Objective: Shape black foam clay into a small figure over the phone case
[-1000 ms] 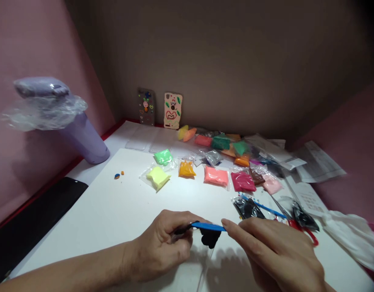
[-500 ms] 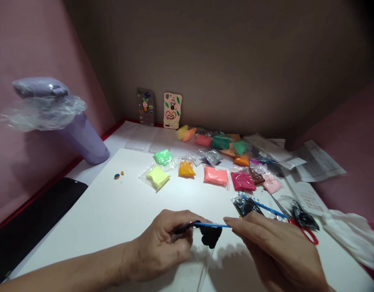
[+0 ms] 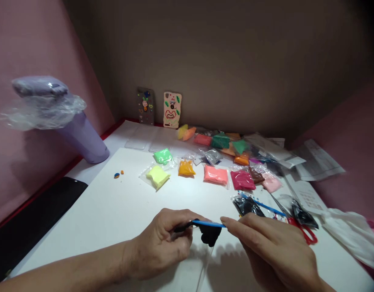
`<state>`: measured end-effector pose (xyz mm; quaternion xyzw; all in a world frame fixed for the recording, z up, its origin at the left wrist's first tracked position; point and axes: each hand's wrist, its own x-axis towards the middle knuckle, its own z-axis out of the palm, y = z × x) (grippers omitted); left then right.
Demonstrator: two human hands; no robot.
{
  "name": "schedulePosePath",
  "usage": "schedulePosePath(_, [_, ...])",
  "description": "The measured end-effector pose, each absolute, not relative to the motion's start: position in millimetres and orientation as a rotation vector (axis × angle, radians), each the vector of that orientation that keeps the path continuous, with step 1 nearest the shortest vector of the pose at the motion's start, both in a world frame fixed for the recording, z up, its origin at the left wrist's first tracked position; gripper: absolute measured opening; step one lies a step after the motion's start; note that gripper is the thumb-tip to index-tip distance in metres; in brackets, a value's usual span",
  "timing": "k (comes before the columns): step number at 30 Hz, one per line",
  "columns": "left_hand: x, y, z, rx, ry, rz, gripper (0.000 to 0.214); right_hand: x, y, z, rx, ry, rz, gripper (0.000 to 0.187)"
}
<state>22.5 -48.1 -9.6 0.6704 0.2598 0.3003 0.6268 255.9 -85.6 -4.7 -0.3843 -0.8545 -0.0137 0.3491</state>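
My left hand (image 3: pixel 167 241) is closed on what looks like a clear phone case (image 3: pixel 204 269), seen nearly edge-on. Soft black clay (image 3: pixel 210 235) covers its upper part and bulges out in a scalloped edge. Between the fingertips of my right hand (image 3: pixel 270 245) is a thin blue clay tool (image 3: pixel 209 223), lying level across the top of the black clay. Its far tip reaches close to my left thumb and forefinger. Just beyond my right hand lie a packet of black clay (image 3: pixel 248 205) and a second blue tool (image 3: pixel 270 208).
Several clay packets, among them a yellow one (image 3: pixel 157 177) and a coral one (image 3: pixel 216 174), lie across the white table (image 3: pixel 92 227). Red-handled scissors (image 3: pixel 308 235) and a white cloth (image 3: pixel 353 235) are at right. Two decorated phone cases (image 3: pixel 172 109) lean on the wall. A purple tumbler (image 3: pixel 83 138) stands left.
My right hand has shifted slightly left with the blue tool, whose tip now lies a little farther left over the black clay. My left hand has hardly moved.
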Motion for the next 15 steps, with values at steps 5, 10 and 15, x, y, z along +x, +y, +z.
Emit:
schedulePosePath(5, [20.8,-47.3,-15.5,1.611,0.602,0.694,0.033,253.2,-85.4,-9.7,-0.997,-2.218,-0.028,0.046])
schedulePosePath(10, [21.4,-46.6,-15.4,1.594,0.581,0.729,0.036,254.7,-85.3,5.0,-1.045,-2.198,-0.106,0.039])
schedulePosePath(15, [22.1,-44.0,-10.0,1.543,0.606,0.764,0.042,255.1,-84.4,26.1,-1.113,-2.117,-0.160,0.032])
